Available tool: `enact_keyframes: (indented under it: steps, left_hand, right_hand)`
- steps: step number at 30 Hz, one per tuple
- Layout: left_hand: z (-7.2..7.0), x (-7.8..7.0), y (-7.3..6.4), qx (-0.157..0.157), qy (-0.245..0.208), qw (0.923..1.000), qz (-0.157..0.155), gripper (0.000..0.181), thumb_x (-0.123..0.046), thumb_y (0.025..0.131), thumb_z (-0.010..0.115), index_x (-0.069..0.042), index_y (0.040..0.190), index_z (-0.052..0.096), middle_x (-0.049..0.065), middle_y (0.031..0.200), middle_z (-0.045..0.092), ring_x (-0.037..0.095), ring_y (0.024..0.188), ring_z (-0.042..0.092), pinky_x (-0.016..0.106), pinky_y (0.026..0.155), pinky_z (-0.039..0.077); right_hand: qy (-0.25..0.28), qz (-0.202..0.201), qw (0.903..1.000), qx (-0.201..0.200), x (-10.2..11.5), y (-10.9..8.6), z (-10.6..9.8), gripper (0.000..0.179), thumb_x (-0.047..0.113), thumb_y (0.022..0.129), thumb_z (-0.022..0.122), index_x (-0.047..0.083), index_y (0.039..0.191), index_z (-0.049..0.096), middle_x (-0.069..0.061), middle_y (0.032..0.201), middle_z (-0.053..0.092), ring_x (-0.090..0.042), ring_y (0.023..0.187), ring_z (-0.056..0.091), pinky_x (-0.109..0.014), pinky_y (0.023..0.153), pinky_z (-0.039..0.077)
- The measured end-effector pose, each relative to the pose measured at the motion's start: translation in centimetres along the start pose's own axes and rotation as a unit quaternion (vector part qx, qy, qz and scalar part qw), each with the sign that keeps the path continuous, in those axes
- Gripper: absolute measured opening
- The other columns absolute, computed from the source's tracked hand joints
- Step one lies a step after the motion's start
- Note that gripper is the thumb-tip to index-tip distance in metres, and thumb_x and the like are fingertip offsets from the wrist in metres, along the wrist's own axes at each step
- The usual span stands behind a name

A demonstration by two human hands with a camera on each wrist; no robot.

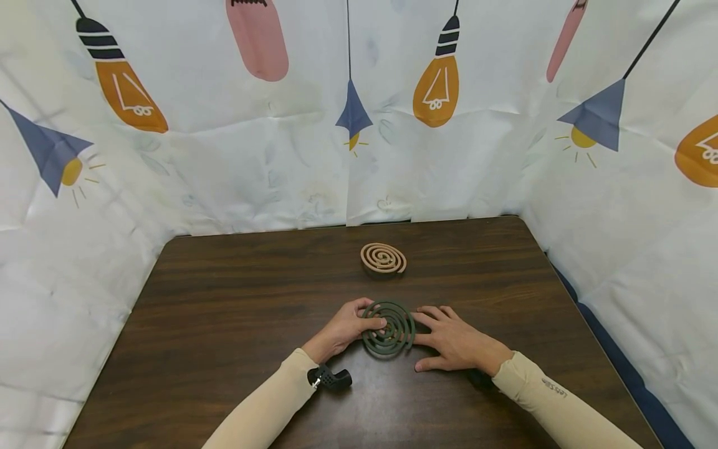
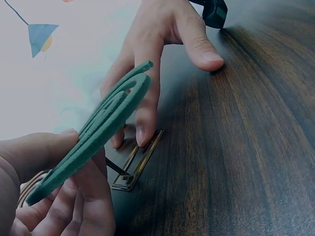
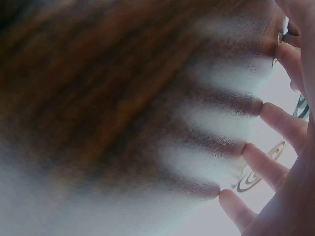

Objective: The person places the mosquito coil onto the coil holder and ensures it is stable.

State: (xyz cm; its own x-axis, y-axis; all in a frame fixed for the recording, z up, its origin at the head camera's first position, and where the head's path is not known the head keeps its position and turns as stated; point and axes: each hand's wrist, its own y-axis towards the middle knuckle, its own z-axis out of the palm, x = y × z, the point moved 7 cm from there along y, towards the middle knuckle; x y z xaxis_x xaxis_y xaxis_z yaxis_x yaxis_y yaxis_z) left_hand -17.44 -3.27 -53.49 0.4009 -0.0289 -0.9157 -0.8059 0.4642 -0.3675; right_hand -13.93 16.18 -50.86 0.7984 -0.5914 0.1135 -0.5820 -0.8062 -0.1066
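A dark green mosquito coil (image 1: 399,340) is pinched between the thumb and fingers of my left hand (image 1: 343,328). In the left wrist view the green coil (image 2: 93,135) is tilted, above a small rectangular metal stand (image 2: 123,185) with a thin upright prong. The coil hides most of that stand in the head view. My right hand (image 1: 462,343) is spread at the coil's right, its fingers straight and fingertips down at the tabletop. One fingertip of the right hand (image 2: 147,83) presses on the metal stand's frame.
A tan mosquito coil (image 1: 384,270) sits behind the hands, slightly raised over the dark wooden table (image 1: 252,293). White curtains (image 1: 224,162) printed with lamps and bulbs surround the table at the back and both sides. A black strap (image 1: 331,378) is on the left wrist.
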Motion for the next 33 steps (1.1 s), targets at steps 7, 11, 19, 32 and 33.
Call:
enact_keyframes:
  steps: [7,11,19,32,33]
  left_hand:
    - [-0.11,-0.06,0.13,0.008,0.004,0.9999,-0.006,0.039,-0.007,0.093,0.074,0.003,0.127,0.057,-0.004,0.085,0.075,0.008,0.074,0.074,0.024,0.066,0.061]
    - [-0.16,-0.13,0.25,0.027,-0.003,0.9996,-0.011,0.039,-0.005,0.093,0.074,0.004,0.127,0.056,-0.005,0.083,0.075,0.007,0.072,0.073,0.024,0.065,0.06]
    - [-0.29,-0.29,0.4,0.04,0.005,0.9992,-0.007,0.038,-0.002,0.093,0.073,0.005,0.126,0.055,-0.004,0.082,0.075,0.008,0.069,0.073,0.023,0.062,0.06]
    - [-0.24,-0.1,-0.09,0.017,0.022,0.9996,-0.002,0.044,-0.005,0.092,0.076,0.006,0.129,0.055,-0.002,0.084,0.075,0.008,0.07,0.073,0.023,0.062,0.06]
    - [-0.24,-0.08,-0.15,0.013,0.023,0.9997,-0.001,0.044,-0.006,0.092,0.076,0.006,0.129,0.055,-0.002,0.084,0.075,0.008,0.07,0.072,0.023,0.062,0.059]
  right_hand:
    - [0.003,0.001,1.0,0.002,0.03,0.0,-0.01,0.065,0.077,0.096,0.04,0.047,0.153,0.044,-0.006,0.164,0.039,-0.036,0.148,0.039,-0.061,0.109,0.042]
    - [0.002,0.0,1.0,0.002,0.07,-0.01,-0.08,0.065,0.076,0.096,0.042,0.046,0.153,0.045,-0.007,0.164,0.04,-0.036,0.148,0.039,-0.061,0.109,0.042]
    - [0.002,0.0,1.0,0.006,0.13,0.0,-0.13,0.065,0.076,0.097,0.043,0.045,0.154,0.045,-0.007,0.164,0.039,-0.035,0.149,0.039,-0.06,0.109,0.042]
    - [-0.005,-0.005,1.0,-0.003,0.02,-0.02,-0.21,0.067,0.078,0.096,0.037,0.045,0.155,0.043,-0.006,0.164,0.04,-0.034,0.15,0.039,-0.06,0.109,0.043]
    - [-0.006,-0.005,1.0,-0.004,0.03,-0.03,-0.22,0.068,0.078,0.096,0.037,0.045,0.155,0.043,-0.006,0.164,0.04,-0.034,0.15,0.039,-0.059,0.109,0.043]
